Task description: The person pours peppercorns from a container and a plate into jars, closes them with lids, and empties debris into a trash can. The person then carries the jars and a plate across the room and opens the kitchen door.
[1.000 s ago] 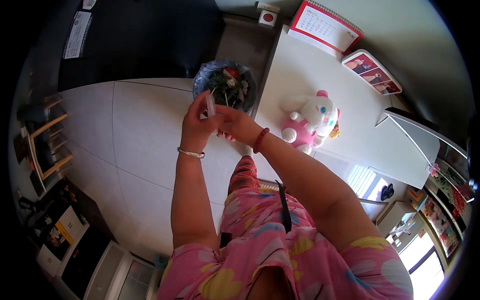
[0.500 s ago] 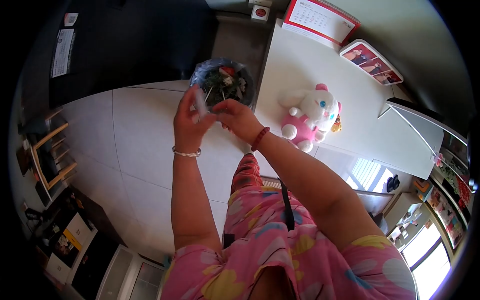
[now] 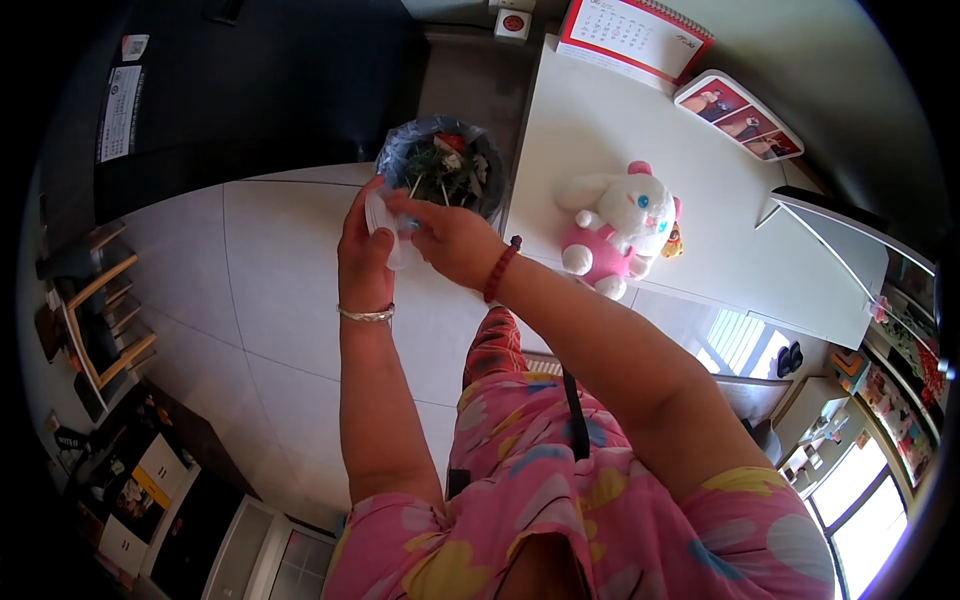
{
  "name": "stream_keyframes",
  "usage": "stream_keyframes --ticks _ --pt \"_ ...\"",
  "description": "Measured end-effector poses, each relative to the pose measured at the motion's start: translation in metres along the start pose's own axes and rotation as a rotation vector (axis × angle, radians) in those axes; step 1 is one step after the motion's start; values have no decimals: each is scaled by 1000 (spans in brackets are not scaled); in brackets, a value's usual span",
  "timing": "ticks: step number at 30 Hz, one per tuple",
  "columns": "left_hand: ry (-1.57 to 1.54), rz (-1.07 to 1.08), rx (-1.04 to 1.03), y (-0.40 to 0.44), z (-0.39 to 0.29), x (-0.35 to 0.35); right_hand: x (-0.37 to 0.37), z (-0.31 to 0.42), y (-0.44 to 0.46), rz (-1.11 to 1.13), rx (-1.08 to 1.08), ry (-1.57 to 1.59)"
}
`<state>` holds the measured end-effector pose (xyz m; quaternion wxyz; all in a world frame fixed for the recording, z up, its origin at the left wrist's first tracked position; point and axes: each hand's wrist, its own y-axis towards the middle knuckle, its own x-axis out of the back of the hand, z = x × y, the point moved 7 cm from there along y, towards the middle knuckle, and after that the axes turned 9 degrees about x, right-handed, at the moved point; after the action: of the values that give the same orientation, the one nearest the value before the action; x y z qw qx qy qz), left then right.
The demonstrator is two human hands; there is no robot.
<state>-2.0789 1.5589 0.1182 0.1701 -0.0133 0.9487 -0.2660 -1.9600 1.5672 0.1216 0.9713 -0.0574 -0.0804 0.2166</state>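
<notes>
A thin, translucent whitish piece, perhaps plastic point(image 3: 397, 252), is held upright in my left hand point(image 3: 364, 255), thumb on its near face. I cannot make out exactly what it is. My right hand point(image 3: 458, 243) is closed, its fingertips at the right side of this piece and partly hiding it. Whether the right fingers pinch a part of it is hard to see. Just beyond both hands stands a bin lined with a clear bluish bag point(image 3: 402, 140). Inside it lie green leafy stems point(image 3: 440, 172) and a bit of something red.
A white cabinet top point(image 3: 600, 120) runs along the right, with a white and pink plush toy point(image 3: 640, 215), a desk calendar point(image 3: 630, 35) and a photo frame point(image 3: 740, 115) on it. A large black panel point(image 3: 270, 90) fills the upper left. A wooden chair point(image 3: 95, 320) stands far left.
My left hand has turned, so the translucent piece shows more of its face. The right hand has moved slightly up and left, its fingers now higher along the piece.
</notes>
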Motion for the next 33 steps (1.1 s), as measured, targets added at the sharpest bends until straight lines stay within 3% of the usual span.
stream_keyframes --ticks 4,12,15,20,24,30,32,33 --pt "180 -47 -67 0 -5 4 3 -3 3 -37 -23 -117" --pt "168 4 -111 0 -10 -1 14 5 0 -158 -27 -51" --pt "196 17 -109 -3 -12 -6 12 22 0 -115 76 -101" --pt "289 40 -106 -6 -19 -11 1 14 2 130 113 -541" --pt "344 33 -44 -2 -18 -7 1 13 1 80 208 -529" --pt "183 41 -44 3 -17 2 12 3 0 -35 58 -334" --pt "175 48 -54 3 -17 1 14 14 -3 -108 253 -321" --pt "162 59 -54 3 -16 -1 14 17 -3 -108 252 -321"
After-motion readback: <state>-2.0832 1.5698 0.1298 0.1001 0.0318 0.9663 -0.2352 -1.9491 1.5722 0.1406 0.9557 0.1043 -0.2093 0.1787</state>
